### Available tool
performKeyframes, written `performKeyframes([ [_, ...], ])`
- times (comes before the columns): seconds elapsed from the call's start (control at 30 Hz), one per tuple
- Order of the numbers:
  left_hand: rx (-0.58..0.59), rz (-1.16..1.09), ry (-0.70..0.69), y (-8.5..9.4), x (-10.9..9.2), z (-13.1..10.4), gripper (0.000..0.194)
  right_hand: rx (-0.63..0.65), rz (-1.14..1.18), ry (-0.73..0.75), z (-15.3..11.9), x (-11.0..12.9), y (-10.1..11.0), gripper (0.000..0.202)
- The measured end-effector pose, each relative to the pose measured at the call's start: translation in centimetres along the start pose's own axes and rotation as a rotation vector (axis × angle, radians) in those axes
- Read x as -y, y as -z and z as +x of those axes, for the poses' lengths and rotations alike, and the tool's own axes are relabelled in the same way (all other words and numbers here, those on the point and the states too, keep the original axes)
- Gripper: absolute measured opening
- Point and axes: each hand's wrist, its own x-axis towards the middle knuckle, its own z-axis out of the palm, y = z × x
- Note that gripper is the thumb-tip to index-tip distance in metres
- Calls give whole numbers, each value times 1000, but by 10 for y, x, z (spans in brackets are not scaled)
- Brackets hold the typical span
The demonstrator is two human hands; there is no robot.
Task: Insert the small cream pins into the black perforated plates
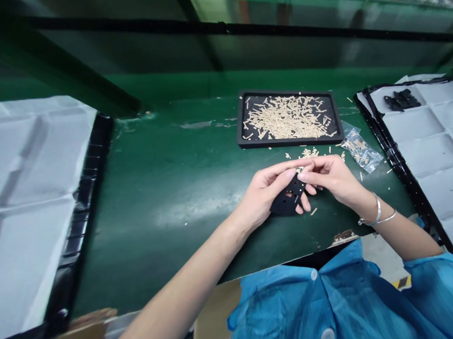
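Observation:
My left hand (pixel 265 190) is closed round a flat black plastic part (pixel 283 204) with small holes and a few gold-coloured spots, tilted above the green bench. Against its upper edge, the thumb and fingers of my right hand (pixel 331 176) are pinched together. A tiny pale piece (pixel 299 169) shows between the two thumbs; whether my right fingers grip it or the black part's edge, I cannot tell. Just beyond my hands lies a small heap of pale strips (pixel 309 153). One loose strip (pixel 314 211) rests on the bench below my right fingers.
A black tray (pixel 290 142) filled with pale strips stands behind my hands. Right of it lies a clear plastic bag (pixel 362 149) with small pieces inside. White-lined trays with black edges flank the bench, left (pixel 32 164) and right (pixel 430 143); the right one holds black parts (pixel 402 100).

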Motion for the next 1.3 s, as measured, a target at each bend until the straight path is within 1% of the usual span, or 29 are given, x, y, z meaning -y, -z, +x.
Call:
performKeyframes([
  [0.03, -19, 20, -10, 2, 1, 1, 46, -36, -33, 4, 0, 0, 1, 34],
  [0.07, -62, 45, -41, 3, 1, 1, 49, -100, -71, 20, 0, 0, 3, 32],
  [0.1, -130, 71, -103, 6, 2, 2, 50, -187, -115, 52, 1, 2, 6, 28],
  [0.17, -296, 124, -279, 11, 3, 4, 45, -396, -234, 174, 10, 11, 14, 18],
  [0.23, -421, 150, -422, 15, 3, 5, 39, -568, -424, 335, 28, 24, 26, 9],
  [0.27, -454, 153, -449, 17, 3, 6, 37, -627, -545, 410, 40, 31, 33, 7],
  [0.33, -487, 153, -448, 20, 4, 8, 34, -762, -837, 538, 69, 44, 48, 9],
  [0.37, -494, 153, -439, 21, 5, 9, 33, -819, -993, 564, 83, 48, 56, 13],
  [0.4, -498, 155, -430, 22, 5, 11, 33, -827, -1133, 538, 95, 51, 62, 18],
  [0.47, -512, 154, -423, 24, 6, 14, 33, -817, -1322, 405, 112, 52, 70, 32],
  [0.5, -522, 151, -424, 25, 7, 15, 33, -805, -1364, 349, 114, 51, 70, 37],
  [0.53, -533, 147, -425, 25, 7, 16, 32, -796, -1380, 316, 112, 48, 68, 37],
  [0.6, -552, 141, -431, 25, 6, 16, 31, -715, -1378, 296, 97, 40, 57, 24],
  [0.63, -560, 138, -437, 25, 6, 16, 30, -632, -1373, 303, 86, 36, 48, 18],
  [0.67, -570, 135, -446, 24, 6, 16, 29, -517, -1361, 310, 73, 33, 38, 17],
  [0.7, -580, 131, -459, 24, 5, 15, 28, -372, -1350, 287, 60, 30, 28, 17],
  [0.77, -604, 119, -487, 23, 5, 15, 26, -56, -1367, 171, 39, 26, 7, 10],
  [0.8, -616, 109, -496, 23, 4, 15, 24, 63, -1401, 122, 31, 25, -2, 7],
  [0.87, -639, 84, -503, 24, 4, 15, 22, 196, -1453, 77, 21, 23, -18, 3],
  [0.93, -659, 57, -499, 25, 2, 16, 21, 274, -1484, 74, 16, 22, -28, 2],
  [1.0, -673, 33, -487, 26, 1, 17, 20, 343, -1525, 104, 15, 21, -36, 5],
  [1.13, -679, 13, -458, 26, -1, 17, 17, 457, -1641, 162, 16, 18, -44, 9],
  [1.2, -673, 17, -453, 25, -2, 17, 16, 487, -1651, 149, 18, 16, -45, 10],
  [1.3, -657, 19, -448, 24, -3, 16, 15, 483, -1593, 152, 21, 14, -43, 9],
])
